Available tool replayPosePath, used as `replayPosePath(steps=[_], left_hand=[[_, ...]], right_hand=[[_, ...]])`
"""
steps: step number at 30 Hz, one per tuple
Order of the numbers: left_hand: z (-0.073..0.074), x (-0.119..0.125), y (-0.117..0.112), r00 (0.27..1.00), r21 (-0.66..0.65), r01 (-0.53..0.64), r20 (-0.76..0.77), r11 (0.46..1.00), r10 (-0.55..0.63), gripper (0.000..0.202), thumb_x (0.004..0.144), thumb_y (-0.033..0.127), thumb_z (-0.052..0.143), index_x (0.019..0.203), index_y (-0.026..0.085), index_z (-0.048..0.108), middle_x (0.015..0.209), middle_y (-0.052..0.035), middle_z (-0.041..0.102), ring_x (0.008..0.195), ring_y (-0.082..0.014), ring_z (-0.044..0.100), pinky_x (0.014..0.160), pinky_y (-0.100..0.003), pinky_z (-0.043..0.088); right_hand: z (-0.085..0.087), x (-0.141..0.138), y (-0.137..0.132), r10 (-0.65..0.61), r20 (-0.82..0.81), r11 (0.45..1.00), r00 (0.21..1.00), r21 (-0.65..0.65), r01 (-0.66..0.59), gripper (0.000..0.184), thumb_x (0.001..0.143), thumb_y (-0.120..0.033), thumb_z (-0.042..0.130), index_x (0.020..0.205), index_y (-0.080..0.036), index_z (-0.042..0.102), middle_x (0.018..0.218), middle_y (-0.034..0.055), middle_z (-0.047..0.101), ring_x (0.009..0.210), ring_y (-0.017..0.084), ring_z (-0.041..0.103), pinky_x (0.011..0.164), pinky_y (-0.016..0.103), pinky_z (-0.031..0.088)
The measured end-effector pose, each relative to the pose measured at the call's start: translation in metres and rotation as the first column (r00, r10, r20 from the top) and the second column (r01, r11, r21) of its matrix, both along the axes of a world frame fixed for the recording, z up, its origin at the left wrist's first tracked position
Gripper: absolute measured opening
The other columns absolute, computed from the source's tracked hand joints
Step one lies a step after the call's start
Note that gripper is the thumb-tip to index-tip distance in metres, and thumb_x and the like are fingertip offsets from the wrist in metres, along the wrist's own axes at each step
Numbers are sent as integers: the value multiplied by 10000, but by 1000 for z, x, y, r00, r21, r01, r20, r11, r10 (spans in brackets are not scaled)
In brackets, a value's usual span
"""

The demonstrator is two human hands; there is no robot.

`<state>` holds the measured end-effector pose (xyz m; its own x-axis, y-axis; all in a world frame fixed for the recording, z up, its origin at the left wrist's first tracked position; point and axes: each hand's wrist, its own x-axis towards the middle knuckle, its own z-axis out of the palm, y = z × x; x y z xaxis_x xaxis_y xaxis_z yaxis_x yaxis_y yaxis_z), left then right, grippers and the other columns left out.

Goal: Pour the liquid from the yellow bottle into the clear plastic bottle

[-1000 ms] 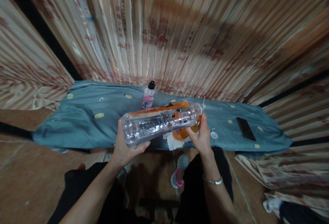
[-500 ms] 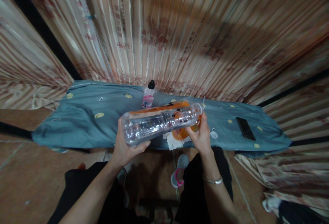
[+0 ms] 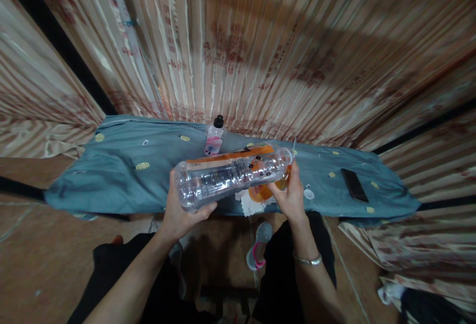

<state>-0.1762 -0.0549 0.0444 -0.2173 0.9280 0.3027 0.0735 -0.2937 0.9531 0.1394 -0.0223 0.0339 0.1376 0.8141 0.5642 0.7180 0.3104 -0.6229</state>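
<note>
A large clear plastic bottle [image 3: 226, 175] with an orange label lies on its side in the air, its neck pointing right. My left hand [image 3: 184, 212] is wrapped round its base, with the thumb along the lower side. My right hand [image 3: 290, 190] grips it near the neck. Partly hidden below the neck is an orange container [image 3: 260, 193]; I cannot make out its full shape or whether my right hand touches it. A crumpled white tissue [image 3: 248, 204] sits beside that container. To the right rests a small white cap [image 3: 308, 194].
A teal patterned cloth [image 3: 122, 175] covers the narrow table. Behind the large bottle stands a small bottle with a black cap and pink label [image 3: 214, 138]. A dark phone [image 3: 354, 185] lies at the right. Pleated curtains [image 3: 238, 56] hang close behind the table.
Almost nothing differs. Both hands keep their hold on the large bottle, and the view has shifted very slightly.
</note>
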Motion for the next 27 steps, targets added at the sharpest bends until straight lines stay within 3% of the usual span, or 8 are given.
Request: replayPosePath(steps=[4, 14, 27], left_hand=[[0, 0, 0, 1000, -16, 2, 7, 1000, -2, 919, 575, 580, 1045, 1305, 252, 593, 1133, -61, 730, 987, -298, 787, 904, -475, 723], [4, 0, -2, 999, -19, 52, 10, 998, -51, 877, 607, 559, 1039, 1283, 262, 565, 1042, -29, 715, 929, -285, 792, 804, -430, 729], [4, 0, 0, 1000, -2, 24, 3, 1000, -24, 865, 596, 575, 1038, 1260, 263, 580, 1054, -23, 700, 938, -275, 779, 850, -445, 724]], right_hand=[[1, 0, 0, 11, -10, 1000, 1000, -1, -11, 871, 900, -404, 800, 1697, -224, 498, 1507, 182, 759, 1329, 356, 782, 1160, 558, 652], [-1, 0, 1, -9, -9, 1000, 1000, -13, 9, 853, 895, -429, 767, 1674, -206, 502, 1542, 211, 724, 1379, 384, 751, 1204, 608, 611], [-3, 2, 1, -8, -7, 1000, 1000, -19, 8, 869, 894, -436, 799, 1680, -219, 497, 1547, 196, 726, 1381, 369, 751, 1206, 579, 616]])
